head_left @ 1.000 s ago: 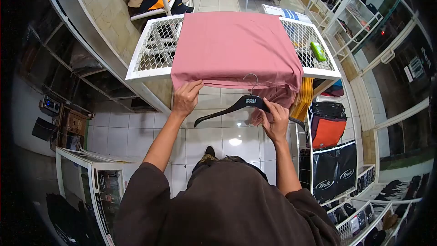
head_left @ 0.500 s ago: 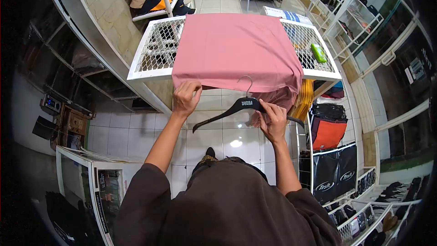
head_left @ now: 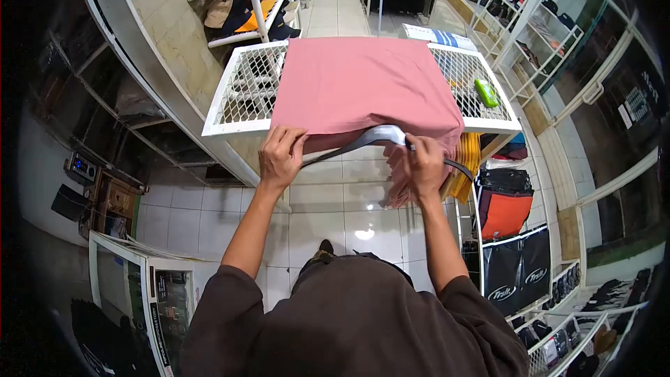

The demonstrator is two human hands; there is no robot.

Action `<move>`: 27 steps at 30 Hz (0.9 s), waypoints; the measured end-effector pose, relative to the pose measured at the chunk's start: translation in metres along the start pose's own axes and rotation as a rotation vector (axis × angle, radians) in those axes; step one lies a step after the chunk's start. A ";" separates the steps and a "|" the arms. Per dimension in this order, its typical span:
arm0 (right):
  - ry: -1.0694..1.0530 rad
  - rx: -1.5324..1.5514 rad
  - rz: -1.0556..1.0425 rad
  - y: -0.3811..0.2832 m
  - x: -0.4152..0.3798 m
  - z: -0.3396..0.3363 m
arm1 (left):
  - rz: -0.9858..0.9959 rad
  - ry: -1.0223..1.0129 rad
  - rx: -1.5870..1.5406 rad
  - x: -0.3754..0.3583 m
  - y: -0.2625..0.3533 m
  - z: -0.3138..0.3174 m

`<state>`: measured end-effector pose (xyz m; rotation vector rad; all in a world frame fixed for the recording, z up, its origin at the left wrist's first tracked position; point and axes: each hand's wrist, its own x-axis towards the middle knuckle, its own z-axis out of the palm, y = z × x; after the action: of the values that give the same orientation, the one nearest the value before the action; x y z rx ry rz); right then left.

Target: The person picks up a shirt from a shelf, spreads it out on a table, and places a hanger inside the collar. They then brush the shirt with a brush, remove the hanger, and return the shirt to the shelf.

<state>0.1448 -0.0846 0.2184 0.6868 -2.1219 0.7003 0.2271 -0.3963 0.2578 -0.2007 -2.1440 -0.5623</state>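
A pink cloth garment (head_left: pixel 363 80) lies over the white mesh-topped table (head_left: pixel 227 128), its near edge hanging down. My left hand (head_left: pixel 280 157) pinches the garment's near left edge. My right hand (head_left: pixel 427 164) is closed on a black hanger (head_left: pixel 380 136) at the garment's near edge. The middle of the hanger is against the cloth, and its hook is out of sight under or behind the fabric. One hanger arm reaches left to beside my left hand, the other sticks out right of my right hand.
A green packet (head_left: pixel 486 93) lies on the mesh at the right. Yellow cloth (head_left: pixel 466 160) hangs under the table's right side, above an orange item (head_left: pixel 504 213) on a shelf. Caps sit on a rack (head_left: pixel 257 7) at the back left. A glass case (head_left: pixel 118 272) stands at the lower left.
The hanger has moved up to the garment's edge and tilted, so its hook no longer shows. My right hand has risen slightly with it. My left hand still grips the cloth edge.
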 end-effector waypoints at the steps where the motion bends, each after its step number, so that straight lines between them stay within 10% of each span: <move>1: 0.024 -0.023 0.047 0.012 0.002 -0.004 | -0.013 -0.005 0.002 0.000 -0.001 -0.001; 15: 0.043 -0.275 0.313 0.018 0.065 0.047 | -0.022 -0.151 -0.082 -0.002 -0.003 -0.015; 23: -0.115 0.040 0.180 0.010 0.061 0.077 | -0.032 -0.492 -0.188 0.032 -0.020 -0.008; 27: -0.084 -0.093 0.084 0.007 0.060 0.063 | -0.026 -0.357 -0.158 0.056 -0.053 0.051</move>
<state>0.0752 -0.1367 0.2307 0.5886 -2.2557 0.6224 0.1386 -0.4224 0.2597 -0.3854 -2.4493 -0.7579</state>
